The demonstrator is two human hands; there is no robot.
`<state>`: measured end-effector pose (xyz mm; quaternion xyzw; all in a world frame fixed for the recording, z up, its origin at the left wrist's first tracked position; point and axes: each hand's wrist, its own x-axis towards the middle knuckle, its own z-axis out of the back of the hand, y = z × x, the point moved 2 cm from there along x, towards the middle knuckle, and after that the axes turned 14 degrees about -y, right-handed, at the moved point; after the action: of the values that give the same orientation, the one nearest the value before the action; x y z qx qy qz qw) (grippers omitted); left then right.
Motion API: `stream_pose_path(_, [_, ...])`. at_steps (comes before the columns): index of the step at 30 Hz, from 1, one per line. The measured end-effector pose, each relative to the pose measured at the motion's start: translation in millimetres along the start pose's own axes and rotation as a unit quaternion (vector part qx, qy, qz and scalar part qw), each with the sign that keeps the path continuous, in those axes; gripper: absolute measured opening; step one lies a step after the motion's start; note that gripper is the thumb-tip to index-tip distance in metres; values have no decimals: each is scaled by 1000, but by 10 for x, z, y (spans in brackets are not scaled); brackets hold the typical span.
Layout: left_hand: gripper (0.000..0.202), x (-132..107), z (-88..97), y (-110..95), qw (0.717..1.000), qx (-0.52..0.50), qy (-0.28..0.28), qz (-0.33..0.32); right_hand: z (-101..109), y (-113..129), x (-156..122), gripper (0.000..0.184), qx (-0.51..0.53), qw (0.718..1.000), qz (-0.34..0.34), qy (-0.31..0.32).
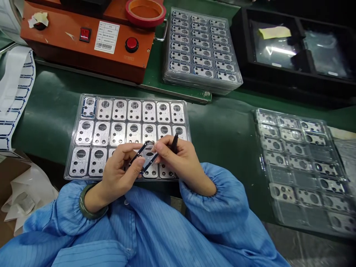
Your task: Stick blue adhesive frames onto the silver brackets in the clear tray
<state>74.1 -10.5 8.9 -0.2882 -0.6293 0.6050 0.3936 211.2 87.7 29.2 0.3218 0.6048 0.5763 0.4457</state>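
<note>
In my left hand (122, 167) is a small silver metal plate (149, 155) with a dark blue border, tilted and gripped between thumb and fingers. My right hand (179, 155) has its thumb and fingertips pinched at the plate's upper right edge. A black pen-like tool (174, 142) sticks up from that same hand; its lower end is hidden. Both hands are over a clear plastic tray (133, 98) holding rows of similar silver plates. The tray's top left plate (89, 107) has a blue border, while the other plates I can see there look bare.
Behind the tray stands an orange machine (83, 55) with a roll of red tape (146, 13) on it. Stacked trays (203, 48) and a black box (247, 70) are at the back right. A partly filled tray (303, 178) lies right; a strip of blue-outlined stickers (18, 89) hangs left.
</note>
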Motion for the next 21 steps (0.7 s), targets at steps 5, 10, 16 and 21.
stream_pose_path(5, [21,-8,39,30,996,66,-59,-3,14,21,-12,30,23,999,-3,22])
stream_pose_path(10, [18,15,43,-10,995,72,-62,-36,30,60,-6,13,12,1000,8,21])
stream_pose_path(16, [15,14,52,-17,992,89,-72,-52,56,43,6,12,-19,998,-11,53])
stream_pose_path(21, [13,22,55,-20,993,86,-66,-46,62,10,24,11,-16,995,-23,92])
